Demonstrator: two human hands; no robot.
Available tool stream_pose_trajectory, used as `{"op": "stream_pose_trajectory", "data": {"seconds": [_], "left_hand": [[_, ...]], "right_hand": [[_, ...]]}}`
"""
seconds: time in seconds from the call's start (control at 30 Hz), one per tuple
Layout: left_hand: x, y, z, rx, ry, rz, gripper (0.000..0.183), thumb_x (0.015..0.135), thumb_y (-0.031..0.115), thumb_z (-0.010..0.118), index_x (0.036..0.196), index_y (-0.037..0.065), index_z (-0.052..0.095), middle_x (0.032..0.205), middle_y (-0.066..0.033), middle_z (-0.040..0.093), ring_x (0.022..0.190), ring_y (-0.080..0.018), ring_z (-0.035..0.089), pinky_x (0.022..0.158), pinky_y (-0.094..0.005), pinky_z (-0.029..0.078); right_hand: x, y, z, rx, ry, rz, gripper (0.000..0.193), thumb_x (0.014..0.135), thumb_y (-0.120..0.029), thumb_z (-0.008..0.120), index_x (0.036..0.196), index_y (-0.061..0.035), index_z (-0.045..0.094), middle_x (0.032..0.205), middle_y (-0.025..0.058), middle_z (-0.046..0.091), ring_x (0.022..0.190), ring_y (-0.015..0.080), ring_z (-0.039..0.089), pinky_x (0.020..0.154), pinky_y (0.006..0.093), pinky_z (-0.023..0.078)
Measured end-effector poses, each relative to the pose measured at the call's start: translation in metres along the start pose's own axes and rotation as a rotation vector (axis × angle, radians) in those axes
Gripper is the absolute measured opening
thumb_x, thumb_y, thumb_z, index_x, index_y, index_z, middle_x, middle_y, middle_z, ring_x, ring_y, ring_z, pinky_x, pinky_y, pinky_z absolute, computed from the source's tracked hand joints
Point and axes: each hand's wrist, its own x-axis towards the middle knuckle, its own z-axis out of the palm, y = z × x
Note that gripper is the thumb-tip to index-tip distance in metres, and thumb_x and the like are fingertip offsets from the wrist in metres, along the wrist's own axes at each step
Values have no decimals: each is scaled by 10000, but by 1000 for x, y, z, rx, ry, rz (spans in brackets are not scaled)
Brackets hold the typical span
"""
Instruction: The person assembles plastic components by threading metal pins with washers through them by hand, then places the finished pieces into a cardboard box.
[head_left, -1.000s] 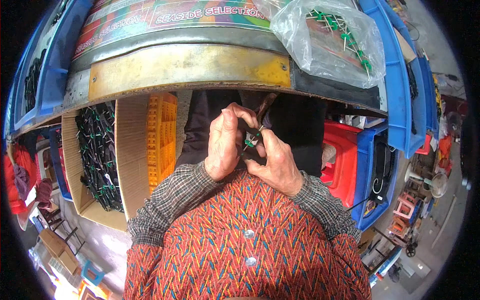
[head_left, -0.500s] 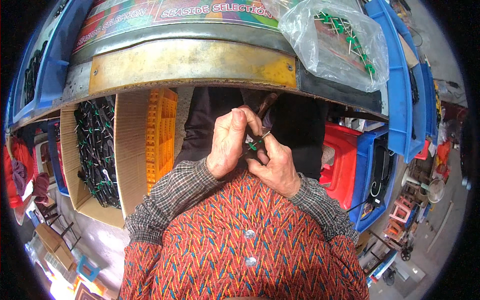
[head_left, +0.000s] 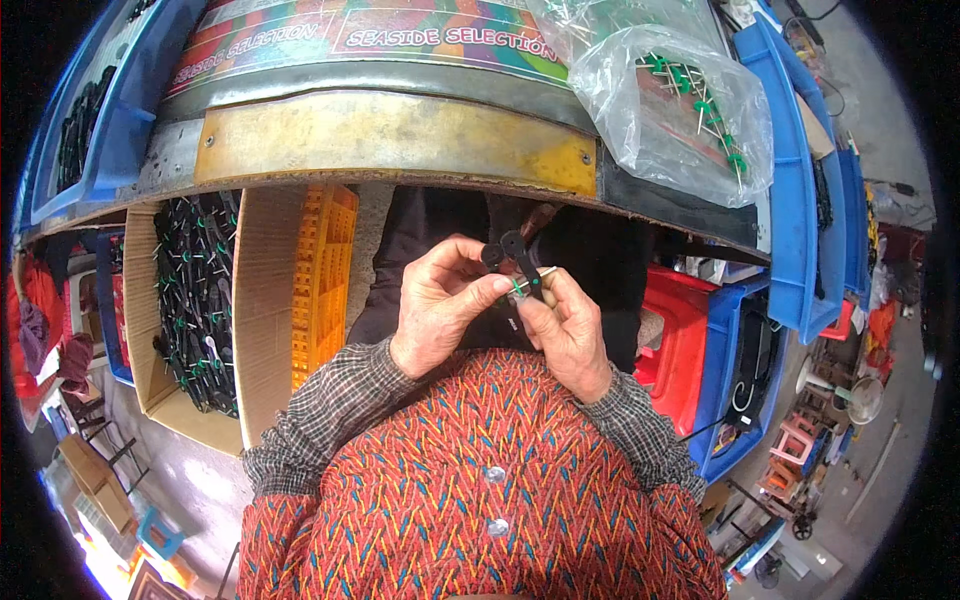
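Observation:
In front of my belly, over my dark-trousered lap, both hands meet on a small black plastic part [head_left: 518,255] with rounded ends. My left hand [head_left: 440,308] is closed, pinching it from the left with thumb and fingers. From the other side my right hand [head_left: 568,325] grips its lower end, thumb against fingers. Between the thumbs shows a small green clip [head_left: 521,287] with a thin metal pin, at the black part. How the pieces join is partly hidden by my fingers.
A worn bench edge [head_left: 400,140] runs across ahead. On it lies a clear plastic bag [head_left: 620,110] of green-headed pins. Blue bins [head_left: 785,190] flank the bench. Below left stand a cardboard box [head_left: 262,300] of black parts and an orange crate [head_left: 325,285]; a red stool [head_left: 672,345] is at right.
My left hand has turned and lowered, thumb now toward the right hand. The black part, mostly hidden before, now shows above my fingers. The whole view has shifted slightly.

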Motion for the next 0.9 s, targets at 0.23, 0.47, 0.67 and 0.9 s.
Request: {"op": "stream_pose_trajectory", "data": {"seconds": [0.23, 0.47, 0.67, 0.9], "left_hand": [[-1, 9, 0, 73, 0, -83, 149, 885, 74, 648, 1008, 1, 606, 875, -45, 666, 748, -86, 606, 630, -236, 519], [-4, 10, 3, 150, 33, -94, 196, 892, 120, 655, 1045, -1, 629, 752, 15, 632, 576, -8, 511, 475, -160, 411], [-3, 12, -4, 235, -7, -109, 176, 903, 78, 626, 1062, 3, 638, 831, -6, 658, 625, -30, 553, 517, -181, 461], [1, 19, -5, 189, -49, -130, 198, 910, 85, 615, 1091, 8, 637, 836, 5, 651, 642, -26, 548, 523, -178, 458]], "right_hand": [[-3, -8, 4, -44, 17, 51, 165, 979, -153, 507, 998, -6, 578, 674, -19, 526, 550, 25, 451, 499, 178, 369], [-3, -9, 1, -150, -15, 12, 170, 961, -148, 546, 923, 8, 605, 643, -12, 534, 518, 29, 457, 469, 181, 362], [-2, -9, 2, -64, -46, 119, 170, 958, -135, 543, 913, 13, 612, 635, -8, 539, 513, 32, 460, 467, 178, 368], [-1, -12, 6, 55, -24, 149, 210, 958, -184, 554, 890, 3, 622, 613, -14, 543, 492, 25, 460, 449, 182, 370]]}}
